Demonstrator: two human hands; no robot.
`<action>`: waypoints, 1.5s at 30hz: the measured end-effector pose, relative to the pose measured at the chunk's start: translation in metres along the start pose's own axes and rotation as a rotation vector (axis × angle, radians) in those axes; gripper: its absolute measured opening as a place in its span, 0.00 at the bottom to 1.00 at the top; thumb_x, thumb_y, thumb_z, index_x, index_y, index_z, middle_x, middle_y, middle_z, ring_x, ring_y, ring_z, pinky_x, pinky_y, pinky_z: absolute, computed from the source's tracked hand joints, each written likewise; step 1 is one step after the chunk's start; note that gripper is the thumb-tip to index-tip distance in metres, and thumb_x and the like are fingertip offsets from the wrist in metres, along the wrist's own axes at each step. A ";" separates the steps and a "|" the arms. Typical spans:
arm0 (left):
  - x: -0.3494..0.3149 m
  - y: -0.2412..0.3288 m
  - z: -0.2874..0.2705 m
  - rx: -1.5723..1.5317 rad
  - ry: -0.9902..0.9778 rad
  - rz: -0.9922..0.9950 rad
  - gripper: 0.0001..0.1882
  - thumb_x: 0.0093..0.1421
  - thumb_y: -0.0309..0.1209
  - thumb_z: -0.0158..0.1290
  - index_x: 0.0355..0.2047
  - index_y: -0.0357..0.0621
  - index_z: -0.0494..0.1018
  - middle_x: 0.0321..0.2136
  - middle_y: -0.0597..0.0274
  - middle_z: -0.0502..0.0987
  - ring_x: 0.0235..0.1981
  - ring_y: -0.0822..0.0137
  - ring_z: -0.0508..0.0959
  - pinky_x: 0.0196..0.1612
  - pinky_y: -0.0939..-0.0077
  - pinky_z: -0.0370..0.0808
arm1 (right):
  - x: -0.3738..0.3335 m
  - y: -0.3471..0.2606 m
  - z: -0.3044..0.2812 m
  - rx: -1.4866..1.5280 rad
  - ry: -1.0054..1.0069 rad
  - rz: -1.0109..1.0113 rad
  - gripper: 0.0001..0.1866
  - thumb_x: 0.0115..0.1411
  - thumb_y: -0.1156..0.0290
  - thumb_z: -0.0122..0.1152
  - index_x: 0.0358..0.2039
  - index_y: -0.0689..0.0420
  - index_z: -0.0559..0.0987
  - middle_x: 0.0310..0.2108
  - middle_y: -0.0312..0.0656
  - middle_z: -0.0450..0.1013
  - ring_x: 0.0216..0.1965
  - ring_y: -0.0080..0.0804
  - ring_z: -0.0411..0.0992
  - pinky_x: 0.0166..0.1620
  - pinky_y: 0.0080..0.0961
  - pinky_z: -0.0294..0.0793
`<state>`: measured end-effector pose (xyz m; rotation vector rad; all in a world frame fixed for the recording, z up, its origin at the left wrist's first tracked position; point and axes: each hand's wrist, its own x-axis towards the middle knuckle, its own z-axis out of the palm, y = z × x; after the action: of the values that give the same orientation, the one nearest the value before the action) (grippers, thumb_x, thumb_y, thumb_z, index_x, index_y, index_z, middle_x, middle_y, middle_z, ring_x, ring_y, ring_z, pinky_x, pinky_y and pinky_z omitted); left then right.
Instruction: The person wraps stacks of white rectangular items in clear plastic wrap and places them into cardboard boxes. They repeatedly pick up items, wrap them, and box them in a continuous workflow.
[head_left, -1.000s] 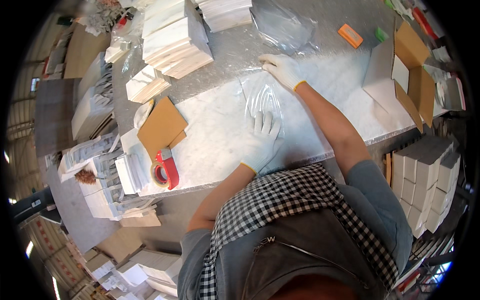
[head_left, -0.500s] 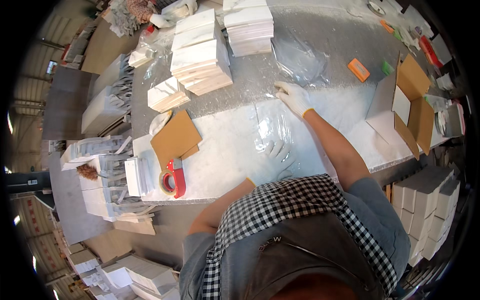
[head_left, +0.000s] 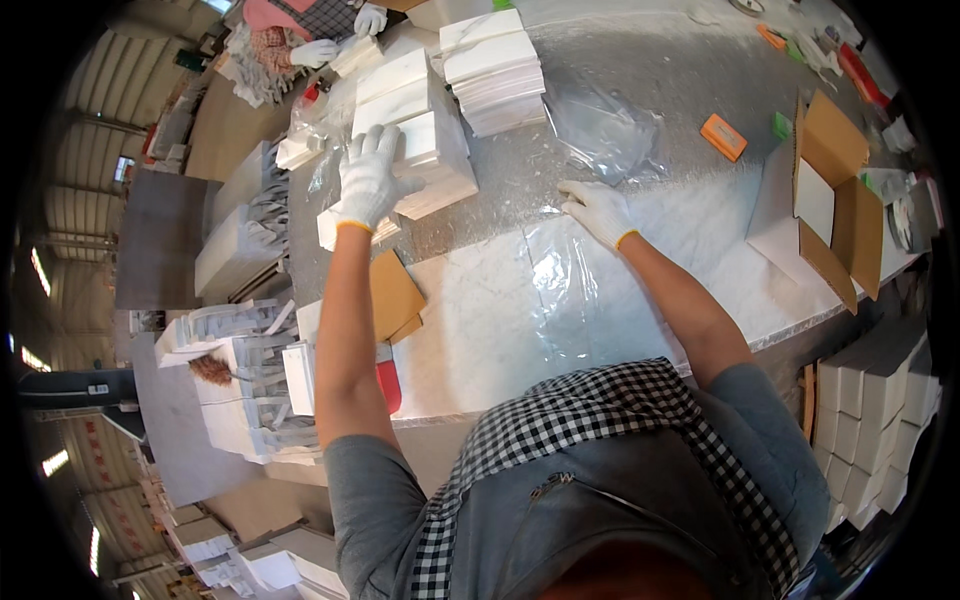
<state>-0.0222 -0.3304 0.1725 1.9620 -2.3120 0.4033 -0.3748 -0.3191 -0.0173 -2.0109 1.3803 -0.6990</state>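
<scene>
My left hand (head_left: 368, 185), in a white glove with a yellow cuff, reaches out with its fingers spread. It is over the near edge of a tall stack of white grey-veined tiles (head_left: 446, 165); whether it touches them I cannot tell. Partly under the hand sits a lower pile of tiles (head_left: 327, 230). A clear plastic bag (head_left: 562, 280) lies flat on the white slab (head_left: 460, 300) in front of me. My right hand (head_left: 600, 212), gloved too, has its bent fingers closed at the bag's far edge.
More clear bags (head_left: 605, 125) lie beyond my right hand, near an orange box (head_left: 723, 137). An open carton (head_left: 815, 215) stands at the right. Brown cardboard (head_left: 395, 295) lies by my left forearm, partly covering a red tape dispenser (head_left: 388, 385). Across the table, a co-worker's gloved hands (head_left: 315, 52) handle tiles.
My left hand has lifted off the plastic bag and moved far and left to the tile stacks. My right hand stays at the bag's far edge. The whole view has shifted slightly.
</scene>
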 end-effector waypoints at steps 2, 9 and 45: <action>0.021 -0.014 -0.008 0.006 -0.223 0.022 0.54 0.42 0.44 0.74 0.69 0.50 0.63 0.65 0.44 0.68 0.67 0.40 0.66 0.67 0.51 0.66 | 0.001 0.000 0.001 -0.014 0.011 -0.005 0.21 0.62 0.58 0.59 0.55 0.49 0.82 0.48 0.43 0.81 0.52 0.44 0.77 0.55 0.40 0.73; 0.063 -0.033 -0.001 0.104 -0.486 0.024 0.52 0.40 0.50 0.73 0.65 0.43 0.67 0.60 0.41 0.72 0.61 0.40 0.72 0.63 0.52 0.71 | 0.002 0.012 0.008 -0.044 0.044 -0.050 0.21 0.63 0.59 0.59 0.54 0.50 0.82 0.50 0.44 0.81 0.53 0.46 0.76 0.57 0.40 0.73; -0.115 0.222 0.072 -0.048 -0.738 0.166 0.55 0.42 0.63 0.65 0.64 0.36 0.69 0.57 0.46 0.74 0.59 0.51 0.75 0.58 0.58 0.73 | 0.000 0.023 0.014 0.026 0.049 -0.047 0.20 0.63 0.57 0.60 0.55 0.45 0.82 0.43 0.37 0.83 0.47 0.38 0.79 0.51 0.33 0.76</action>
<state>-0.2117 -0.2062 0.0439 2.1502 -2.8568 -0.4548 -0.3794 -0.3232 -0.0435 -2.0238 1.3485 -0.7875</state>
